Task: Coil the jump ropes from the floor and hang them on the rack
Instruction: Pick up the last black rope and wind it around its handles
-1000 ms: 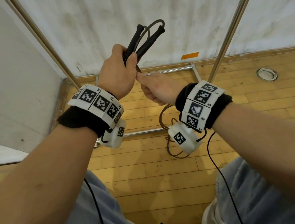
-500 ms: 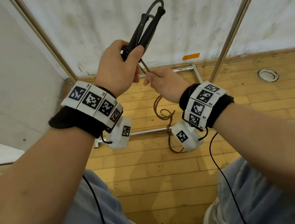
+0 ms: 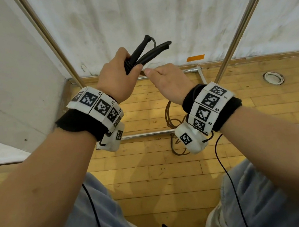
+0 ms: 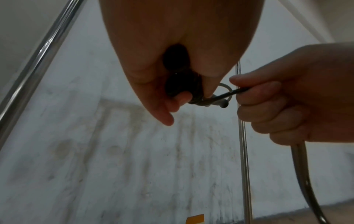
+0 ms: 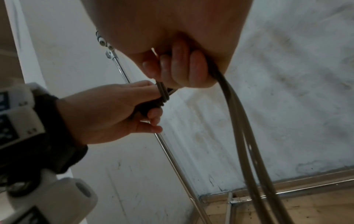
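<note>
A pale, stained wall [image 3: 152,16] meets a wooden plank floor [image 3: 151,169], where the rack [image 3: 242,22] stands on slanted chrome poles. The left hand [image 3: 117,79] grips both black handles [image 3: 145,52] of the jump rope, raised before the wall. The right hand [image 3: 171,81], just beside it, is closed around the cord [image 5: 235,115], which hangs down in loops to the floor.

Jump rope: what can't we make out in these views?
- Head: rope between right hand and floor pile is hidden by the wrist and its white camera.
- Left wrist: handles mostly buried in the left hand; wrap count unreadable.
- Rack: top cut off by every frame edge, so no hanging spot shows.
</note>
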